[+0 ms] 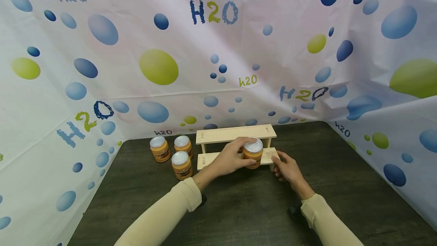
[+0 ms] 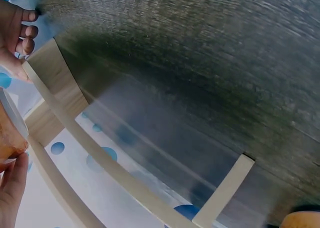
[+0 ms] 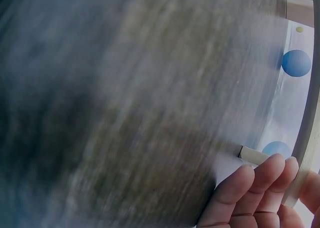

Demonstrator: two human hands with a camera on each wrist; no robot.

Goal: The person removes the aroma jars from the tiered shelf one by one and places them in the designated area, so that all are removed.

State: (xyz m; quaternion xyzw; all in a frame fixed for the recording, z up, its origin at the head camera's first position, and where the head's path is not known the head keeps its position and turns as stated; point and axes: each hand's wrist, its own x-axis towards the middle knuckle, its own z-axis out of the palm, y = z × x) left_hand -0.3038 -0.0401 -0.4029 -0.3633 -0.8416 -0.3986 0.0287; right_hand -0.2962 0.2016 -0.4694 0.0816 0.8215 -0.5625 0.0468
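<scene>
My left hand (image 1: 228, 159) grips an orange jar (image 1: 253, 155) with a silver lid, fingers at the lid and thumb low on the side. The jar is over the right part of the lower board of a small two-step wooden shelf (image 1: 235, 134). The right end of that lower board (image 1: 209, 158) is pinched by my right hand (image 1: 290, 170). In the right wrist view, the curled fingers (image 3: 240, 185) lie beneath the board's edge. The left wrist view shows only part of the jar (image 2: 9, 130) at its left side.
Left of the shelf stand three similar jars: one at the far left (image 1: 160, 149), another beside the shelf (image 1: 183, 145), and one nearer the front (image 1: 182, 166). Everything rests on a dark wood-grain table (image 1: 239, 215). Behind it hangs a white sheet (image 1: 191, 98) with blue and green spots.
</scene>
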